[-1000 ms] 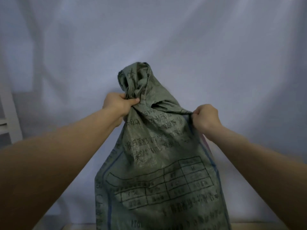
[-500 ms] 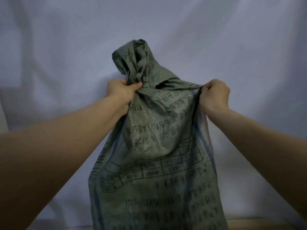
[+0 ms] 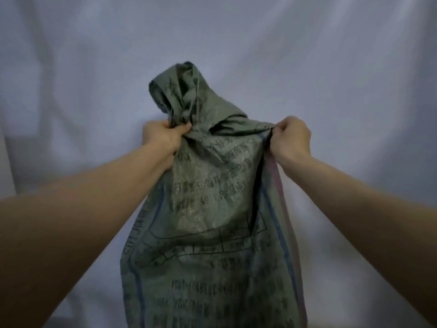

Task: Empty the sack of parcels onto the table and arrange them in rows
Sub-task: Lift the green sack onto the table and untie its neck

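A grey-green woven sack [image 3: 208,209] with black print and a blue and pink edge stripe hangs upside down in front of me, its bunched bottom end sticking up above my hands. My left hand [image 3: 163,138] grips the gathered fabric at the sack's upper left. My right hand [image 3: 293,136] pinches the fabric at its upper right corner. Both arms are stretched out and raised. The sack's lower end runs out of the frame at the bottom. No parcels and no table are in sight.
A pale wrinkled cloth backdrop [image 3: 343,67] fills the whole view behind the sack. A narrow lighter strip [image 3: 4,166] shows at the left edge.
Both hands have lifted the sack higher and pulled apart, stretching its upper end wider. The wooden edge seen at the bottom a second ago has dropped out of view.
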The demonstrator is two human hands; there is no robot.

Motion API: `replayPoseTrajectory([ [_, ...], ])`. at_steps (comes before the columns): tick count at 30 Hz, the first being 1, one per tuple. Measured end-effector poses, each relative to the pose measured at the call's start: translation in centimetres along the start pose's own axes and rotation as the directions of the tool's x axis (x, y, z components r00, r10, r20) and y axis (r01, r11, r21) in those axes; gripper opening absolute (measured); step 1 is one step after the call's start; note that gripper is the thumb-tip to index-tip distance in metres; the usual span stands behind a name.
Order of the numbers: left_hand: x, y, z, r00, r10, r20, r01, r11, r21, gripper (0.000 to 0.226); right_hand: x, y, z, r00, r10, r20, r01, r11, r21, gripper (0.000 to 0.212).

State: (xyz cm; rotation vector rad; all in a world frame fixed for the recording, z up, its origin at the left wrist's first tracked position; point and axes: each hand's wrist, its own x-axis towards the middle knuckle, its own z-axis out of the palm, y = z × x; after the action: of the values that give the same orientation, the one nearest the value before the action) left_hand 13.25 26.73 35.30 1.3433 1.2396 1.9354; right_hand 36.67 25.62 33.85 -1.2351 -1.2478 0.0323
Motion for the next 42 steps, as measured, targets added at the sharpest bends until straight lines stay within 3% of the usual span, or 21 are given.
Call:
replayPoseTrajectory([
  [3, 0.1, -0.2, -0.4, 0.996, 0.09, -0.023, -0.089, 0.996, 0.029, 0.025, -0.9, 1.0, 0.0, 0.996, -0.085, 0.01, 0.084, 0.992, 0.091, 0.019],
  [7, -2.6, -7.2, -2.3, 0.996, -0.084, -0.026, 0.088, 0.948, 0.306, 0.021, -3.6, 5.2, 1.1, 0.945, 0.023, 0.327, 0.007, 0.996, -0.092, 0.017],
  [11, -3.0, -8.3, -3.5, 0.989, -0.139, -0.057, 0.15, 0.938, 0.312, 0.029, -4.3, 5.9, 0.7, 0.885, 0.106, 0.453, -0.101, 0.994, -0.035, 0.009],
  [15, -3.0, -7.3, -4.2, 0.988, -0.146, -0.054, 0.155, 0.95, 0.273, 0.04, -4.6, 5.6, 0.1, 0.797, 0.204, 0.568, -0.122, 0.976, -0.178, 0.036],
  [20, -3.5, -8.6, -5.8, 0.988, -0.135, -0.069, 0.15, 0.936, 0.318, 0.036, -6.0, 6.9, 0.4, 0.651, 0.313, 0.692, 0.087, 0.874, -0.478, 0.054],
  [22, -3.6, -9.0, -6.1, 0.988, -0.122, -0.097, 0.147, 0.94, 0.308, 0.03, -6.3, 7.2, 0.9, 0.666, 0.305, 0.68, 0.12, 0.857, -0.501, 0.048],
  [25, -3.8, -9.3, -6.0, 0.989, -0.076, -0.131, 0.116, 0.935, 0.335, 0.019, -6.7, 7.2, 1.5, 0.744, 0.232, 0.626, 0.086, 0.897, -0.434, 0.014],
  [27, -4.3, -9.2, -5.6, 0.991, -0.021, -0.132, 0.07, 0.923, 0.378, 0.024, -6.3, 7.1, 1.9, 0.786, 0.221, 0.577, 0.027, 0.921, -0.389, 0.021],
  [30, -4.3, -7.4, -4.1, 0.986, 0.12, -0.114, -0.059, 0.899, 0.434, 0.025, -4.6, 6.1, 2.0, 0.857, 0.236, 0.459, -0.159, 0.967, -0.201, 0.011],
  [34, -3.6, -3.7, -1.6, 0.967, 0.226, -0.12, -0.136, 0.851, 0.507, 0.024, -3.5, 5.1, 2.3, 0.964, 0.116, 0.241, -0.117, 0.993, -0.01, 0.018],
  [36, -3.8, -4.3, -1.7, 0.966, 0.219, -0.136, -0.121, 0.851, 0.511, 0.025, -3.9, 6.1, 2.4, 0.966, 0.111, 0.233, -0.114, 0.993, -0.002, 0.014],
  [39, -4.6, -6.9, -2.8, 0.991, 0.109, -0.073, -0.059, 0.865, 0.498, 0.02, -3.8, 7.2, 2.8, 0.901, 0.218, 0.374, -0.203, 0.976, -0.081, 0.006],
  [42, -3.1, -5.2, -2.6, 0.992, 0.084, -0.093, -0.045, 0.93, 0.365, 0.017, -2.5, 5.5, 3.3, 0.943, 0.137, 0.304, -0.138, 0.99, -0.017, 0.012],
])
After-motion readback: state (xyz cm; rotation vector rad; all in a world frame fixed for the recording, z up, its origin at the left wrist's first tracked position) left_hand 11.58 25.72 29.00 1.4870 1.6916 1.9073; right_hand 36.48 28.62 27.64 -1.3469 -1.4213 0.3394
